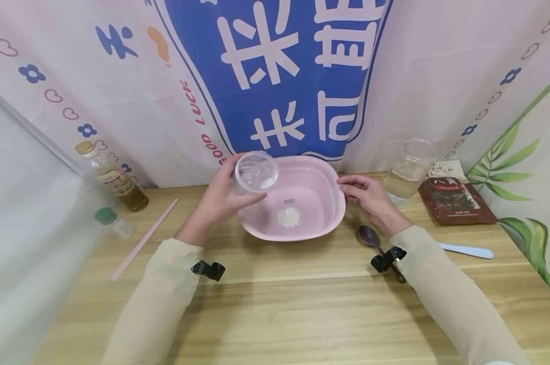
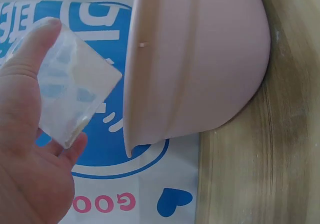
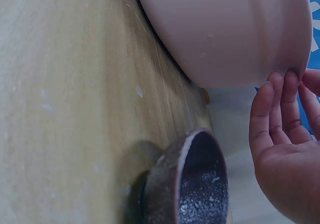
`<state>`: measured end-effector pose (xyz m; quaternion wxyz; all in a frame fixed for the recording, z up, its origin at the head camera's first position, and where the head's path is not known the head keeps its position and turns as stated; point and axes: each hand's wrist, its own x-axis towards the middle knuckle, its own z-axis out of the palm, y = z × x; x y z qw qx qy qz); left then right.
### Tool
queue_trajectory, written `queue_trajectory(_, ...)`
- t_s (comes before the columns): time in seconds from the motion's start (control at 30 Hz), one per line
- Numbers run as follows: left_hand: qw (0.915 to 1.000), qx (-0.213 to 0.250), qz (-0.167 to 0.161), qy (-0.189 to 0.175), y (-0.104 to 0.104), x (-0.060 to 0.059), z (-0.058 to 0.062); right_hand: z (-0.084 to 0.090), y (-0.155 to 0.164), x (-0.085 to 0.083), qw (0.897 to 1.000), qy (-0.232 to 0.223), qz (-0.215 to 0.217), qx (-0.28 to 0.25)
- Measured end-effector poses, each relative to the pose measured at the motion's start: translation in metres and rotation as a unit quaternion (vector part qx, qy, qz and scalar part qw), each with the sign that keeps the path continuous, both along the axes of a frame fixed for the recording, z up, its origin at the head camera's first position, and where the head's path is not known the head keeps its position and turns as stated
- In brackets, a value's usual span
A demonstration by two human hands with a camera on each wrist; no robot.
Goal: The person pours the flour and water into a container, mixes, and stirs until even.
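My left hand grips a clear plastic cup, tilted over the left side of a pink basin. Some white powder clings inside the cup, and its base shows in the left wrist view, with the thumb along its side. A small heap of white powder lies on the basin's floor. My right hand holds the basin's right rim between thumb and fingers. In the right wrist view those fingers press under the rim from outside. A dark spoon lies near that hand, partly under the wrist.
At right stand a cup of clear liquid and a brown packet, with a light blue handle nearer. Pink chopsticks, an oil bottle and a green-capped jar are at left. A printed curtain hangs behind.
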<state>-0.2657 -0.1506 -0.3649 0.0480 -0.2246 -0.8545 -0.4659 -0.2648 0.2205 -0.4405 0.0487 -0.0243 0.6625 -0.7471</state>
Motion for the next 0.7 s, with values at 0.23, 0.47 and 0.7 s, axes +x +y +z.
queue_trajectory(0.23,0.9940,0.093,-0.001,-0.057,-0.010,0.000,-0.001,0.001,0.000,0.001,1.000,0.000,0.002,-0.004)
queue_trajectory(0.47,0.9772,0.174,0.006,-0.122,-0.018,0.004,0.000,0.001,0.000,0.001,1.000,0.000,-0.001,0.005)
queue_trajectory(0.7,0.9410,0.283,0.025,-0.184,-0.030,0.017,0.000,0.002,0.000,0.001,1.000,-0.007,0.001,0.019)
